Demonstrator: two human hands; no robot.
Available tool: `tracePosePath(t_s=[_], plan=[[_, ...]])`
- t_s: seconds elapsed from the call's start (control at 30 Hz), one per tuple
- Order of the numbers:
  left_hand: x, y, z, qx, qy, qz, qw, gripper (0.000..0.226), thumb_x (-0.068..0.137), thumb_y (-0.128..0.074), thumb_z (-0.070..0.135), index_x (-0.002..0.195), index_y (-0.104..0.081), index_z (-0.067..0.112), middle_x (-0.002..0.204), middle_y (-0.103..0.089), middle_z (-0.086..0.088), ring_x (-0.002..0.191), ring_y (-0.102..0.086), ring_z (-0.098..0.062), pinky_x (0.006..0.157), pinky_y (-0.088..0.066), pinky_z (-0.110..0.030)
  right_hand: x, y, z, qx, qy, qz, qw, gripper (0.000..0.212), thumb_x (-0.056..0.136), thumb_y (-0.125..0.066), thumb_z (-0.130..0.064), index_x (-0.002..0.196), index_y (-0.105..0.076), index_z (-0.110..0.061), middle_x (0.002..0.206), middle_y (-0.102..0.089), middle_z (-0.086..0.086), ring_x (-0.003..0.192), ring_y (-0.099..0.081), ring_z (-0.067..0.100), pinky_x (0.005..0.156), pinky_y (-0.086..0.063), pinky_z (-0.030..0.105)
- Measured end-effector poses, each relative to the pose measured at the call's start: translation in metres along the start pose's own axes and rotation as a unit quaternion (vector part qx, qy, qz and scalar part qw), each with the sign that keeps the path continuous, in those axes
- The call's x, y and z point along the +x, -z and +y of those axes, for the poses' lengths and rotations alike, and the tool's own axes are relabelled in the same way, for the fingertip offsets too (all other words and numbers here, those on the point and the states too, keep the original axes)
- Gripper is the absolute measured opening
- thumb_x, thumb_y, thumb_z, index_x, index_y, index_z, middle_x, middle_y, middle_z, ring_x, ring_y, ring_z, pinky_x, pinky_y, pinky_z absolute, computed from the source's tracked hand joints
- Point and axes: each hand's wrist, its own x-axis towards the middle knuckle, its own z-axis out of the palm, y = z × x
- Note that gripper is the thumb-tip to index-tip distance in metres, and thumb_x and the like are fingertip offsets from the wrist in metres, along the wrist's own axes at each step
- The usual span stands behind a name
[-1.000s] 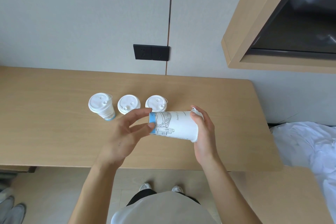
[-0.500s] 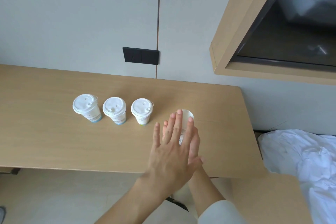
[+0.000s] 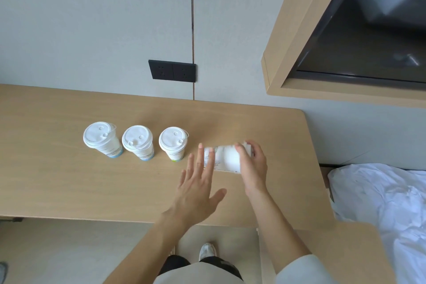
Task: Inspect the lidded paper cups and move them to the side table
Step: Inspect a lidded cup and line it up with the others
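1. Hands. My left hand (image 3: 196, 191) and right hand (image 3: 253, 168) are bare, and so are both forearms from the wrist back.

2. Sleeves. My right arm carries a pale grey-white sleeve (image 3: 297, 270). It is loose-cut and of plain fabric, and its hem crosses the arm above the forearm. My left arm is bare along all of its visible length.

3. Torso. I wear a light grey-beige top (image 3: 198, 276) of smooth, plain cloth.

4. Legs. A near-black garment (image 3: 175, 263) shows just past the hem of the top. I cannot tell whether it is shorts or trousers.

5. Footwear. One trainer (image 3: 207, 252) is visible. It is pale grey and white with a rounded toe.
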Motion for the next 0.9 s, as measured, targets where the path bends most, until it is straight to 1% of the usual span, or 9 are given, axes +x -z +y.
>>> tracePosePath(t_s=[0.07,0.17,0.27,0.37,0.5,0.6,0.7,0.83,0.9], plan=[[0.017,-0.015,-0.006,-0.059,-0.047,-0.018,0.997,0.106,0.096,-0.051,0.056,0.156,0.032,0.029,0.165,0.038,0.003,0.156,0.028,-0.025,0.13,-0.007,-0.051,0.007,-0.01,-0.007,-0.134,0.116,0.002,0.984,0.05,0.089,-0.076,-0.041,0.136,-0.062,-0.03,0.133,-0.058,-0.008,0.123,-0.054,0.008,0.102,-0.039,0.023],[0.04,-0.028,-0.012,-0.175,-0.038,-0.04,0.983,0.112,0.097,-0.063,0.042,0.158,0.028,0.02,0.165,0.037,0.005,0.153,0.034,-0.01,0.13,0.002,-0.042,0.021,-0.036,-0.009,-0.274,0.201,-0.048,0.939,0.063,0.083,-0.078,-0.044,0.142,-0.057,-0.03,0.137,-0.052,-0.003,0.129,-0.044,0.017,0.105,-0.034,0.023],[0.054,-0.038,-0.026,-0.227,0.001,-0.056,0.972,0.114,0.094,-0.068,0.036,0.16,0.024,0.023,0.169,0.03,0.003,0.158,0.021,-0.012,0.13,-0.004,-0.043,0.04,-0.056,-0.004,-0.385,0.221,-0.106,0.89,0.071,0.082,-0.079,-0.045,0.147,-0.054,-0.03,0.147,-0.045,0.001,0.137,-0.037,0.025,0.112,-0.036,0.034],[0.061,-0.048,-0.039,-0.248,0.041,-0.084,0.964,0.111,0.093,-0.068,0.036,0.162,0.018,0.024,0.174,0.01,0.0,0.161,0.0,-0.017,0.129,-0.012,-0.044,0.054,-0.075,0.002,-0.464,0.229,-0.148,0.843,0.075,0.083,-0.078,-0.046,0.151,-0.05,-0.029,0.149,-0.042,0.004,0.139,-0.035,0.029,0.112,-0.038,0.042],[0.068,-0.054,-0.052,-0.269,0.085,-0.089,0.955,0.113,0.084,-0.065,0.048,0.161,0.017,0.033,0.175,0.002,0.004,0.159,-0.013,-0.018,0.127,-0.021,-0.044,0.064,-0.091,0.012,-0.487,0.232,-0.172,0.824,0.076,0.083,-0.078,-0.044,0.152,-0.048,-0.028,0.149,-0.041,0.005,0.139,-0.035,0.03,0.111,-0.037,0.04],[0.072,-0.058,-0.056,-0.277,0.099,-0.101,0.95,0.108,0.09,-0.067,0.041,0.161,0.013,0.034,0.173,-0.012,0.004,0.156,-0.023,-0.019,0.124,-0.026,-0.038,0.067,-0.095,0.02,-0.486,0.24,-0.176,0.822,0.078,0.083,-0.079,-0.045,0.153,-0.048,-0.028,0.15,-0.041,0.005,0.14,-0.035,0.03,0.112,-0.035,0.039],[0.074,-0.062,-0.057,-0.283,0.1,-0.095,0.949,0.105,0.092,-0.067,0.035,0.162,0.011,0.033,0.171,-0.017,0.005,0.156,-0.023,-0.019,0.122,-0.025,-0.032,0.071,-0.098,0.023,-0.481,0.243,-0.178,0.823,0.082,0.081,-0.082,-0.05,0.153,-0.048,-0.03,0.152,-0.039,0.005,0.141,-0.034,0.03,0.112,-0.036,0.042],[0.077,-0.063,-0.061,-0.295,0.104,-0.09,0.946,0.106,0.093,-0.066,0.037,0.161,0.015,0.035,0.171,-0.019,0.003,0.156,-0.023,-0.019,0.118,-0.026,-0.03,0.075,-0.1,0.02,-0.484,0.243,-0.192,0.818,0.088,0.08,-0.082,-0.055,0.156,-0.043,-0.032,0.158,-0.034,0.005,0.145,-0.031,0.03,0.114,-0.034,0.042],[0.077,-0.059,-0.063,-0.293,0.107,-0.078,0.947,0.103,0.094,-0.065,0.038,0.162,0.012,0.035,0.172,-0.02,0.003,0.156,-0.024,-0.02,0.117,-0.026,-0.029,0.075,-0.1,0.02,-0.486,0.246,-0.193,0.816,0.09,0.08,-0.081,-0.056,0.157,-0.041,-0.032,0.16,-0.031,0.006,0.147,-0.03,0.031,0.114,-0.034,0.043]])
